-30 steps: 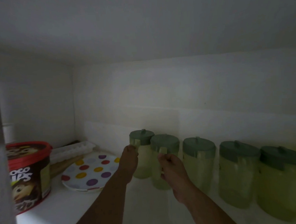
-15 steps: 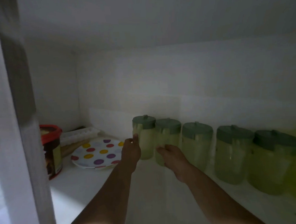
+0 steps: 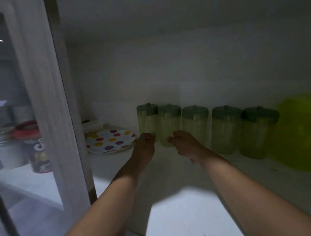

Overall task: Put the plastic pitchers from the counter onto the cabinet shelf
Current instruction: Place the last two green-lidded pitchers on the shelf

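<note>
Five green-lidded pitchers (image 3: pixel 195 123) stand in a row at the back of the cabinet shelf (image 3: pixel 189 201); its front half lies bare. Left hand (image 3: pixel 144 146) and right hand (image 3: pixel 184 143) rest loosely open, gripping nothing, beside the two leftmost bases, near a dotted plate (image 3: pixel 109 140)

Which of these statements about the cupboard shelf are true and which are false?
1. Five green-lidded pitchers stand in a row on the shelf. True; the leftmost pitcher starts the row and the rightmost pitcher ends it.
2. The polka-dot plate lies right of the pitchers. False: it lies to their left.
3. All the pitchers are lying on their sides. False: they stand upright with lids on top.
4. The left hand is at the base of the leftmost pitcher. True.
5. The right hand is lifting a pitcher high above the shelf. False: it is low, by the second pitcher, which stands on the shelf.
</note>
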